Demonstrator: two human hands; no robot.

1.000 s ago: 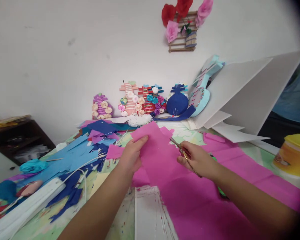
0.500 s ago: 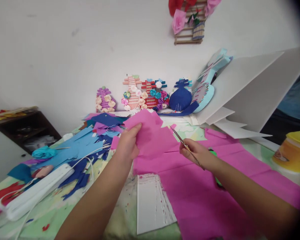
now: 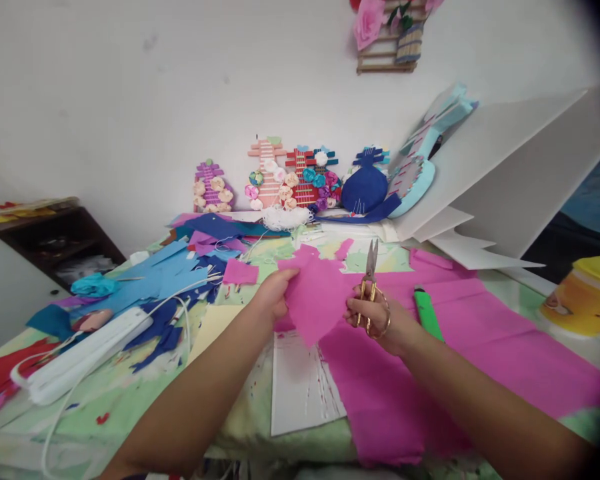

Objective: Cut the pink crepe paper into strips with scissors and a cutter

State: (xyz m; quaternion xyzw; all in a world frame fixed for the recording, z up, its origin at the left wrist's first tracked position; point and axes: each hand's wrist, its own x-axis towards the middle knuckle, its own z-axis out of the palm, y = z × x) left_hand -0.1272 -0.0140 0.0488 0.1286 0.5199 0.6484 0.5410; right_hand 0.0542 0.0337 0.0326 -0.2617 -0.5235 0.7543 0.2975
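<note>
My left hand [image 3: 276, 293] is closed on the left edge of a small pink crepe paper piece [image 3: 317, 297], pinched between thumb and fingers. The piece hangs tilted, with one corner pointing down. Gold-handled scissors [image 3: 371, 273] are in my right hand [image 3: 383, 319], their blades pointing up and nearly together. The right fingertips are at the right edge of the piece; I cannot tell if they grip it. Beneath lie a large pink crepe paper sheet [image 3: 395, 400] and a white board [image 3: 300, 400] with scored lines. A green cutter [image 3: 429, 313] rests on the sheet.
At left are blue paper scraps [image 3: 160, 270], a white power strip [image 3: 87, 353] and its cable. Paper instrument models [image 3: 267, 173] stand along the wall. To the right are a yellow tub [image 3: 583, 300] and leaning white boards [image 3: 495, 180]. Small pink scraps [image 3: 241, 272] lie nearby.
The pink piece has turned so a corner points down. My right hand has brought the scissors upright, up against the piece's right edge. The view has shifted slightly.
</note>
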